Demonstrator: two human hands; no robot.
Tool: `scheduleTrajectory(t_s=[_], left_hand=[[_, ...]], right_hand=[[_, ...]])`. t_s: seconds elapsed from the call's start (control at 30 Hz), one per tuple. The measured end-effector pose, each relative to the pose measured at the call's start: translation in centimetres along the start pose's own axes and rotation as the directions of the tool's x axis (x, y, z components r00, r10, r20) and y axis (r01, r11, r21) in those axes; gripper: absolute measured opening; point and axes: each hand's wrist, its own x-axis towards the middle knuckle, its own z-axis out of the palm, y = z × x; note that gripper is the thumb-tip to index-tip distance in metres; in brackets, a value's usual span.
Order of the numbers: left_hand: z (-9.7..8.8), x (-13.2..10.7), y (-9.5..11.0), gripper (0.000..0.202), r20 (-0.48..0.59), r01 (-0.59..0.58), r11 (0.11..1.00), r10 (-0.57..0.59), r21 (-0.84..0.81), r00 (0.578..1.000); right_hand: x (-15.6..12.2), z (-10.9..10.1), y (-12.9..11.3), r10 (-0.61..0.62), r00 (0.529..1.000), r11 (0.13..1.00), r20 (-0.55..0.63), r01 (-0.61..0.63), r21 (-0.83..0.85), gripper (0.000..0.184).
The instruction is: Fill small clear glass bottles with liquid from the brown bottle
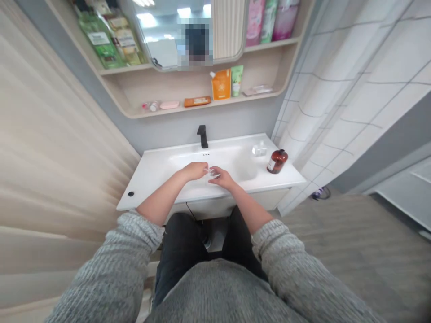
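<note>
My left hand [194, 171] and my right hand [222, 177] meet over the middle of a white washbasin [215, 157]. Between their fingers is a small clear plastic object [213, 172], too small and transparent to identify. My right fingers curl around it, and my left fingertips press against its other side. Neither hand touches the basin. Grey knitted sleeves cover both forearms up to a little below the wrists.
A black faucet [202, 137] stands at the basin's back edge. On the right ledge are an amber pump-less bottle [278, 161] and a clear container [259, 150]. Above are a mirror [161, 40] and wooden shelves [191, 105] holding toiletries. A tiled wall panel [336, 112] runs along the right.
</note>
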Motion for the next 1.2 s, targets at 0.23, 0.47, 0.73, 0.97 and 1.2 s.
scheduleTrajectory(t_s=[0.23,0.47,0.73,0.97,1.2], left_hand=[[1.1,0.0,0.4,0.045,-0.11,-0.008,1.0,0.008,0.004,0.994],[1.0,-0.3,0.4,0.052,-0.131,-0.13,0.99,0.137,0.061,0.982],[0.5,-0.1,0.0,0.032,-0.075,-0.238,0.958,0.252,0.162,0.965],[0.4,-0.9,-0.3,0.028,-0.1,-0.362,0.916,0.382,0.173,0.919],[1.6,-1.3,-0.7,0.034,-0.156,-0.151,0.982,0.133,-0.111,0.979]], right_hand=[[-0.1,-0.1,-0.7,0.01,1.0,1.0,0.004,-0.01,-0.007,0.076],[-0.2,0.0,-0.8,0.012,1.0,1.0,-0.002,-0.012,0.012,0.076],[-0.2,-0.2,-0.9,0.012,0.999,1.0,0.036,-0.012,0.009,0.073],[-0.1,-0.4,-0.6,0.042,0.997,0.991,0.072,-0.051,0.122,0.074],[-0.2,-0.6,-1.2,0.074,0.989,0.977,0.128,-0.098,0.192,0.068]])
